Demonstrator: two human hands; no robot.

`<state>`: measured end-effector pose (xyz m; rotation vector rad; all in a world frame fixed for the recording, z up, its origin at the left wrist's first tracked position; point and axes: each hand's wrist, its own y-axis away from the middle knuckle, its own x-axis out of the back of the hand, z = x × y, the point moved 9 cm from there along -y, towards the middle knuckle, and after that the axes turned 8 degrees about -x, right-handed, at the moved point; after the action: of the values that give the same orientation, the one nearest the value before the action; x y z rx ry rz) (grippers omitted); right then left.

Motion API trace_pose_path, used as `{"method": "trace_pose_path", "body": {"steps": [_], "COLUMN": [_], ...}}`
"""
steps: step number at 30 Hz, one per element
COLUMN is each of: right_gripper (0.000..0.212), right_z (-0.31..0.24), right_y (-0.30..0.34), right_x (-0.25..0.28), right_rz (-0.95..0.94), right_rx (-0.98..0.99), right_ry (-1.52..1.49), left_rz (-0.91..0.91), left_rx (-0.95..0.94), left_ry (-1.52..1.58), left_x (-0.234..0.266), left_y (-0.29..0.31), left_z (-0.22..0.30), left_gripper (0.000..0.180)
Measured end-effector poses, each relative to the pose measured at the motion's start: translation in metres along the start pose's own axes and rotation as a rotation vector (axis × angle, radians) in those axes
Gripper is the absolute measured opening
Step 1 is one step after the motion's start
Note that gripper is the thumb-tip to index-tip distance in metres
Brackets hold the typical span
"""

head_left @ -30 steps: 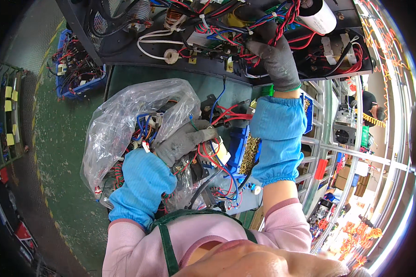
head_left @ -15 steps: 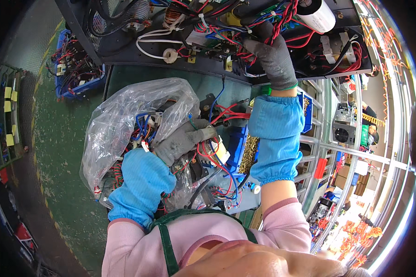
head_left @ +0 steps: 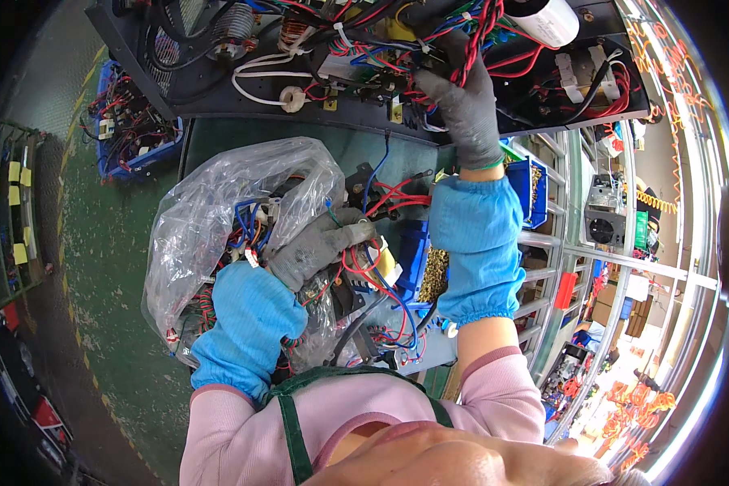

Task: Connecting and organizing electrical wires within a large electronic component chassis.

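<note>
My left hand [head_left: 316, 249], in a grey glove, is closed around thin red and blue wires [head_left: 363, 261] beside a white-and-yellow part [head_left: 386, 263]. It rests at the opening of a clear plastic bag [head_left: 198, 198] with several wired parts inside. My right hand [head_left: 467, 117], also gloved in grey, reaches into a black metal chassis [head_left: 364, 117]. A twisted red and black cable [head_left: 479, 40] passes over its fingers, and the fingertips are hidden among the wiring. Just left of it lie a connector block and coloured wires.
A white cylinder [head_left: 547, 23] and a transformer [head_left: 585, 79] sit in the chassis to the right. Blue bins of brass-coloured hardware [head_left: 434, 275] stand by my right forearm. At left, a blue crate [head_left: 142, 160] holds wired parts. Metal rails [head_left: 539, 240] run along the right.
My right hand has shifted slightly left and toward me within the chassis wiring. The chassis appears slightly farther left. My left hand has hardly moved.
</note>
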<state>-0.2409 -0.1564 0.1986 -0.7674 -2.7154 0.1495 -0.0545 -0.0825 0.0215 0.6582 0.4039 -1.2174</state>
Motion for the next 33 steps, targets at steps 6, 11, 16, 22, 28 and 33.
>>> {"method": "trace_pose_path", "body": {"steps": [6,11,16,22,28,33], "right_gripper": [0.027,0.025,0.027,0.032,0.038,0.04], "right_z": [0.004,-0.015,-0.01,-0.005,-0.004,-0.007], "right_y": [0.042,0.037,0.036,0.021,0.021,0.032], "right_x": [0.02,-0.008,-0.01,-0.018,-0.022,-0.032], "right_rz": [0.494,0.41,0.463,0.333,0.266,0.428], "right_rx": [0.17,0.127,0.074,-0.032,-0.077,-0.069], "right_ry": [0.289,0.521,0.638,0.758,0.85,0.828], "left_rz": [-0.007,-0.04,-0.007,-0.024,-0.022,0.065], "left_rx": [-0.04,0.021,-0.012,-0.039,0.001,-0.025], "left_ry": [-0.003,0.013,-0.031,-0.014,-0.088,-0.128], "left_x": [-0.006,-0.007,-0.003,-0.007,-0.003,0.002], "left_y": [-0.001,0.005,0.003,0.003,0.002,0.001], "left_z": [0.01,0.014,0.011,0.012,0.01,0.007], "left_gripper": [0.025,0.026,0.027,0.027,0.025,0.027]}}
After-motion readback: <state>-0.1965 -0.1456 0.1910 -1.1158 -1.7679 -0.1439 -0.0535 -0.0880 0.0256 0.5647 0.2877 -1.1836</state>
